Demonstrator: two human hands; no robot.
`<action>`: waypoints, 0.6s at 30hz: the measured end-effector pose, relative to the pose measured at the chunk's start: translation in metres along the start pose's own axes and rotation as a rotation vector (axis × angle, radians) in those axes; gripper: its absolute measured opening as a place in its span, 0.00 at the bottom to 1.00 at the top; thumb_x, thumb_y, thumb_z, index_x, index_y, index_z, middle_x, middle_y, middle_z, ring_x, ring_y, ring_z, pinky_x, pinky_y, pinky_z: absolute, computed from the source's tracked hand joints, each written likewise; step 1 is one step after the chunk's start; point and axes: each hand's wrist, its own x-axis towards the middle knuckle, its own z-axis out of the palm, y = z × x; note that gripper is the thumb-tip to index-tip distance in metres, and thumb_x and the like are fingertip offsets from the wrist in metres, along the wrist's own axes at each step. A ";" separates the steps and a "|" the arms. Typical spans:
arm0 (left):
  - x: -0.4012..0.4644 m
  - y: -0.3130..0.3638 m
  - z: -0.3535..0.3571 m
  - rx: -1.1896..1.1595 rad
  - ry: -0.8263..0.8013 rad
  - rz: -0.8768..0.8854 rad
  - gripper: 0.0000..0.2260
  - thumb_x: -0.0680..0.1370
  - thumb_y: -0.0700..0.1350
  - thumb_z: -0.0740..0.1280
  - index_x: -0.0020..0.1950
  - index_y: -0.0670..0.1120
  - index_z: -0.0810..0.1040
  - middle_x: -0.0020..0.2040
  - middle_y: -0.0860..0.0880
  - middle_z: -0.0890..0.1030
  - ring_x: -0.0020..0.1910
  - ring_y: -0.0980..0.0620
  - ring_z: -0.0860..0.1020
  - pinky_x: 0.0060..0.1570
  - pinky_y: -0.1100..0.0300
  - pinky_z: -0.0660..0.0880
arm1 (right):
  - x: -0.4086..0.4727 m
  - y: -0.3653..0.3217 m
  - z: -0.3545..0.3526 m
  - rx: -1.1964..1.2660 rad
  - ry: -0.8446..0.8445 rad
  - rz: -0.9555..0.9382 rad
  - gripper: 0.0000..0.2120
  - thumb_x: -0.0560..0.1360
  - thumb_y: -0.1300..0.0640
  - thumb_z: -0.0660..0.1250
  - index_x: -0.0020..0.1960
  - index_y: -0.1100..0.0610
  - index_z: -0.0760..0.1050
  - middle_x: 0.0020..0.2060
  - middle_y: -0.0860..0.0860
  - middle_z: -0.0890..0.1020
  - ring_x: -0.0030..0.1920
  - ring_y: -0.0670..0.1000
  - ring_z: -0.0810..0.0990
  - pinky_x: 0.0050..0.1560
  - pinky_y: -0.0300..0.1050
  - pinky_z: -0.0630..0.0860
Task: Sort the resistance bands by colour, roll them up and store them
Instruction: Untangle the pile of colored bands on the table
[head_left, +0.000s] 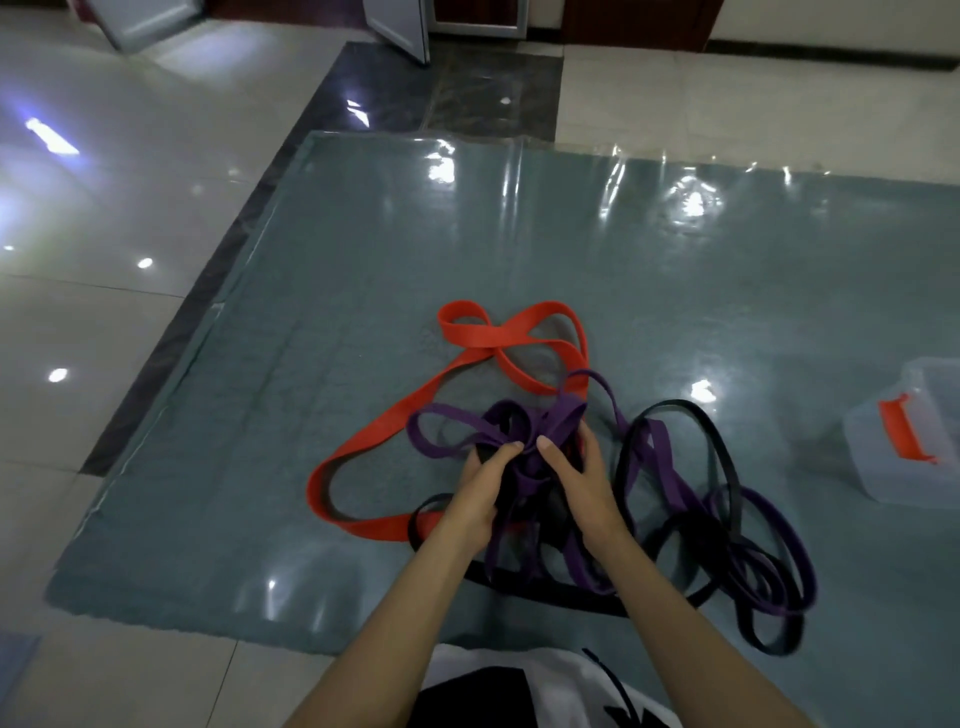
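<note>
Grey mat on tiled floor. Red band sprawls left of centre, one end under knot. Left hand fingers curled into purple band tangle; right hand thumb and fingers clamped on same knot. Black band loops right, mixed with more purple. Clear bin with orange latch far right, contents unclear. Judgement: sorting barely begun; nothing separated, rolled or stored.
</note>
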 end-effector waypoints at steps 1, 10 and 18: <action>-0.005 -0.002 0.006 -0.018 0.005 0.025 0.23 0.76 0.53 0.77 0.69 0.57 0.76 0.58 0.52 0.87 0.58 0.51 0.85 0.52 0.51 0.84 | -0.004 -0.007 -0.006 0.000 0.019 -0.029 0.41 0.74 0.37 0.76 0.81 0.42 0.63 0.77 0.40 0.71 0.77 0.43 0.68 0.79 0.55 0.66; -0.044 -0.019 0.089 0.136 -0.152 0.218 0.33 0.76 0.57 0.77 0.78 0.60 0.65 0.69 0.57 0.77 0.66 0.56 0.76 0.62 0.57 0.77 | -0.049 -0.032 -0.080 -0.016 0.309 -0.216 0.41 0.74 0.35 0.75 0.81 0.39 0.61 0.76 0.39 0.72 0.77 0.43 0.70 0.77 0.55 0.69; -0.030 -0.055 0.140 0.666 -0.262 0.162 0.37 0.81 0.52 0.73 0.82 0.43 0.57 0.78 0.46 0.71 0.72 0.49 0.73 0.68 0.59 0.70 | -0.065 0.009 -0.152 -0.166 0.557 -0.019 0.38 0.78 0.57 0.76 0.82 0.55 0.61 0.74 0.55 0.74 0.74 0.59 0.74 0.74 0.57 0.72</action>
